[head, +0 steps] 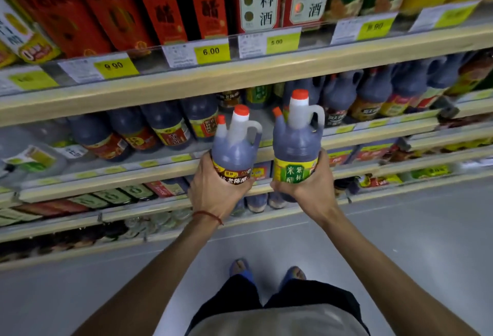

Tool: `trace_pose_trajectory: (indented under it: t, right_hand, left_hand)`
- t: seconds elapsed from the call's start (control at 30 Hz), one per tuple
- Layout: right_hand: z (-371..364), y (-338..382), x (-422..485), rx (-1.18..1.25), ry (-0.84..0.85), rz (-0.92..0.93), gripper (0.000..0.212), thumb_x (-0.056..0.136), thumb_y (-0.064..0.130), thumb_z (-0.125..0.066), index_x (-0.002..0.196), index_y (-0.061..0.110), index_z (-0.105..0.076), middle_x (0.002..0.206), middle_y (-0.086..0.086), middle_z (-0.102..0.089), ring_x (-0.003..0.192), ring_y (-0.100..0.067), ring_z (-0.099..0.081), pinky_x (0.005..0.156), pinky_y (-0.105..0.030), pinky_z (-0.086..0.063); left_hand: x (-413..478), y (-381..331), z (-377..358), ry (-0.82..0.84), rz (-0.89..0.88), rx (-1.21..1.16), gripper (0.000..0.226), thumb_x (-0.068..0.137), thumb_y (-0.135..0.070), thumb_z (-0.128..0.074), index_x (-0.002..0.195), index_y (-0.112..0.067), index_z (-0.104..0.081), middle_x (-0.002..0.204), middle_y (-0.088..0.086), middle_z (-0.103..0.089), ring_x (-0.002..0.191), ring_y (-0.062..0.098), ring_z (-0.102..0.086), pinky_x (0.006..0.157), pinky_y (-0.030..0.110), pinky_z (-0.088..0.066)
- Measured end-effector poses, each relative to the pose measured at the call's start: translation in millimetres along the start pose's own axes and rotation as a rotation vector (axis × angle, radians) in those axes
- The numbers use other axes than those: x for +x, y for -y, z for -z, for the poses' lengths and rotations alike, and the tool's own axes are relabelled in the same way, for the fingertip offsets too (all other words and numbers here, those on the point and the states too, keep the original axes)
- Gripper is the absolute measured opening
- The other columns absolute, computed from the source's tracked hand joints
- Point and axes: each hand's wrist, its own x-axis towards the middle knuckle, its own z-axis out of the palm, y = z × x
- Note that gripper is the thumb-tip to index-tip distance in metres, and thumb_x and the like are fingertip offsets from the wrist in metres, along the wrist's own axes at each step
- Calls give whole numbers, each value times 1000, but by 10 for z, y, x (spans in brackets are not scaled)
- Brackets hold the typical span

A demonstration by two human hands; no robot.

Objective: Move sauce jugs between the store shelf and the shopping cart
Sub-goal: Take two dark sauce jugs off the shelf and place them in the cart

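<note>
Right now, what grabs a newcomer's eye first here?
Mid-frame, the left hand grips a brown-labelled jug and the right hand a green-labelled jug, both dark, red-capped, held up before the shelves. Above, yellow price tags line a shelf edge under tall red cartons.

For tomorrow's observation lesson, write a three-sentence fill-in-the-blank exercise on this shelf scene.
1. The green-labelled jug is gripped by the ____ hand.
2. The brown-labelled jug is gripped by the ____ hand.
3. The price tag between 9.90 and 5.00 reads ____.
Missing words: right; left; 6.00.
</note>
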Motion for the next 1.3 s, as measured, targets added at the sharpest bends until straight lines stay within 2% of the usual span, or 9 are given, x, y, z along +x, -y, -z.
trace_pose_trajectory:
  t: [0.13,0.23,0.43,0.57,0.63,0.77,0.9,1.07,1.3]
  right_hand:
    - [-58,-44,136,-5,-9,35,95,53,4,-102,129,10,-45,111,2,-70,90,-8,-72,70,-29,-60]
    - [-90,-100,225,12,-19,77,92,54,0,-100,127,9,-44,108,1,-70,87,-9,-72,67,-26,-58]
    - [-107,-264,381,14,-51,127,94,52,7,-102,126,16,-45,106,10,-69,90,-8,-71,70,-31,-59]
    - [-124,-394,465,62,-68,125,97,49,20,-103,127,24,-46,108,9,-70,96,-19,-73,71,-49,-63]
    - [-132,-427,505,85,-72,125,98,47,25,-103,127,28,-46,111,8,-70,99,-24,-73,72,-54,-63]
    - [-119,-423,528,66,-87,153,91,49,17,-104,120,29,-48,106,15,-70,97,-17,-73,71,-52,-64]
    - [-107,-424,535,48,-68,182,90,52,10,-103,121,23,-47,106,18,-70,96,-10,-72,75,-47,-64]
    - [-115,-414,551,29,-55,207,89,54,8,-102,122,21,-46,108,13,-69,97,-5,-70,79,-32,-61]
    - [-151,-401,576,21,-30,198,93,53,12,-103,126,20,-46,108,18,-69,100,-6,-70,83,-41,-62]
  left_hand:
    - [114,23,-113,-47,-7,-61,89,50,-59,-88,123,-23,-53,118,-1,-67,106,26,-66,79,38,-57]
    - [258,56,-256,-91,-59,-150,91,51,-52,-93,126,-19,-52,120,3,-67,109,27,-64,82,33,-53]
    - [578,-54,-523,-177,-199,-333,97,56,-43,-96,134,-14,-46,131,3,-62,121,19,-59,95,29,-51]
    - [755,-180,-658,-200,-263,-389,94,58,-34,-97,133,-9,-48,131,7,-61,118,14,-56,95,24,-47]
    - [838,-226,-729,-220,-264,-407,90,58,-32,-96,131,-10,-49,128,6,-62,116,14,-57,92,24,-47]
    - [957,-223,-906,-268,-237,-429,88,57,-31,-94,129,-11,-49,125,8,-63,115,24,-62,90,35,-53]
    - [1016,-177,-1045,-310,-175,-440,93,56,-26,-95,133,-8,-47,128,10,-61,118,26,-60,88,23,-44]
    - [997,-76,-1123,-368,-85,-395,98,55,-39,-95,136,-13,-47,132,6,-62,119,27,-60,88,26,-45]
    - [1002,-66,-1175,-382,-68,-344,98,56,-41,-94,136,-15,-45,133,6,-61,120,29,-60,89,35,-49]
